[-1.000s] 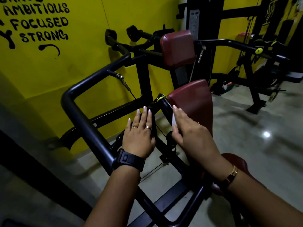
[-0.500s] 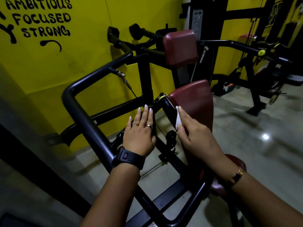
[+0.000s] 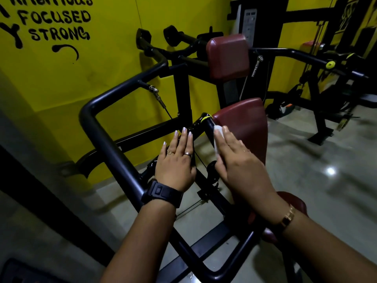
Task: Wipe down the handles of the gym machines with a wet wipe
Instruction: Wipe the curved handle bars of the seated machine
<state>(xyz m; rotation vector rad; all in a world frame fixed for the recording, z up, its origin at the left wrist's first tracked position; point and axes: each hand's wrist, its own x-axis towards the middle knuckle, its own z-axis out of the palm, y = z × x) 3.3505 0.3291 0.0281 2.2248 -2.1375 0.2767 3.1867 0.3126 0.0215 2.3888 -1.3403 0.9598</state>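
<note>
The black handle bar (image 3: 207,122) with a yellow ring at its top runs down beside a maroon pad (image 3: 246,119). My right hand (image 3: 242,164) lies over this bar with straight fingers and presses a white wet wipe (image 3: 216,139) against it. The wipe shows along the left edge of my fingers; my thumb is hidden. My left hand (image 3: 176,162), flat with fingers straight, rests on a neighbouring black bar just left of the handle.
A thick black frame tube (image 3: 102,137) bends around the left and front. An upper maroon pad (image 3: 227,56) and more handles (image 3: 173,37) stand behind. A yellow wall is on the left, another machine (image 3: 328,64) at right, and a maroon seat (image 3: 293,203) below my right wrist.
My right hand with the wipe has slid a little up the handle bar. My left hand has stayed in place on its bar.
</note>
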